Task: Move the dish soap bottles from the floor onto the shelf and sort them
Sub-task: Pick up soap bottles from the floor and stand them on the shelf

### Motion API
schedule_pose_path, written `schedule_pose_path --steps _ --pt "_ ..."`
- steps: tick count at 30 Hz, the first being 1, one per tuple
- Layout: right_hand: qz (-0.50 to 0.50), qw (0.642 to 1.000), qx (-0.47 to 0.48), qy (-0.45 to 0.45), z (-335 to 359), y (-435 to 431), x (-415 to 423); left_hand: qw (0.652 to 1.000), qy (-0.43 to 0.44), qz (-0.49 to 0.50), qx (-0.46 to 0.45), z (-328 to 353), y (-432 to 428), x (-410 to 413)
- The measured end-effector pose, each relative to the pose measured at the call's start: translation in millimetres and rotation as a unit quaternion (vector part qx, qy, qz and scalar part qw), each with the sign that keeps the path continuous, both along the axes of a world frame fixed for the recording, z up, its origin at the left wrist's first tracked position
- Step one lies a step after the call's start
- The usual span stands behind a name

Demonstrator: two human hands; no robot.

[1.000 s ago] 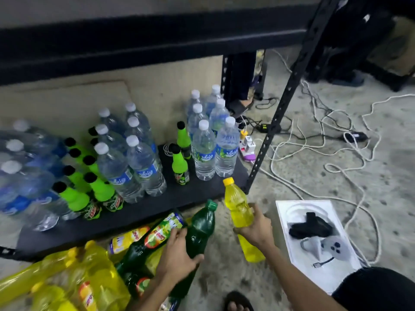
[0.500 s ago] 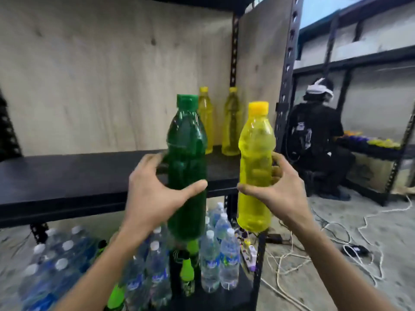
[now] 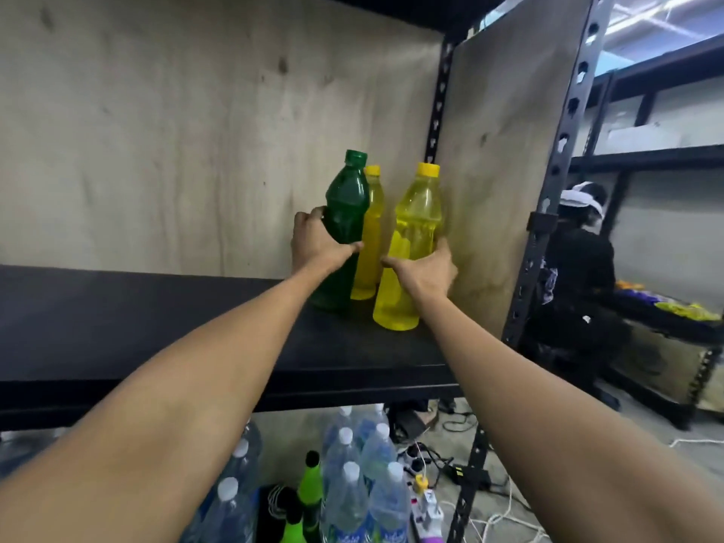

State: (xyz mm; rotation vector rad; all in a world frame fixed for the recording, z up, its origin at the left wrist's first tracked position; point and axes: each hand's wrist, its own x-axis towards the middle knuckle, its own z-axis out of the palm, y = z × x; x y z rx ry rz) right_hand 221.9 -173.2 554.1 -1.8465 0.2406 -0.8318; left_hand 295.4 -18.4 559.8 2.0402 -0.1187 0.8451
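Left hand point(image 3: 317, 244) round green bottle point(image 3: 346, 205), right hand point(image 3: 425, 268) round yellow bottle point(image 3: 419, 213), both now down on shelf point(image 3: 156, 327), not midair

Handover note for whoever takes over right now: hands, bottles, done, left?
Left hand: grips the green dish soap bottle, base on the shelf.
Right hand: grips the front yellow dish soap bottle, base also on the shelf, by the right side panel.
Done: one more yellow bottle stands behind them.
Left: release both, probably part green from yellow; floor stock is out of view.
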Motion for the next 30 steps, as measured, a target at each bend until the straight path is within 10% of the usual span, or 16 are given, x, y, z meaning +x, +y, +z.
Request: schedule_pose_path --steps 11,17,24,27,30 --pt "0.006 0.999 -0.038 0.008 -15.2 -1.2 58.0 0.999 0.031 -0.023 -0.037 -17.2 9.9 53.0" --pt "0.014 0.992 -0.049 0.114 -13.2 3.9 17.0 0.979 0.200 -0.043 0.016 -5.5 29.2 10.4" --pt "-0.031 0.996 -0.065 -0.058 -156.1 45.2 -166.5 0.988 -0.138 -0.061 -0.019 -120.6 96.3 -214.9" --pt "-0.017 0.996 -0.057 0.069 -284.4 69.8 -223.2 0.994 -0.107 -0.004 0.028 -235.1 129.8 -290.8" --pt "0.062 0.944 -0.030 0.324 -405.9 87.0 -248.4 0.991 0.124 0.006 0.048 -355.9 164.3 -308.5"
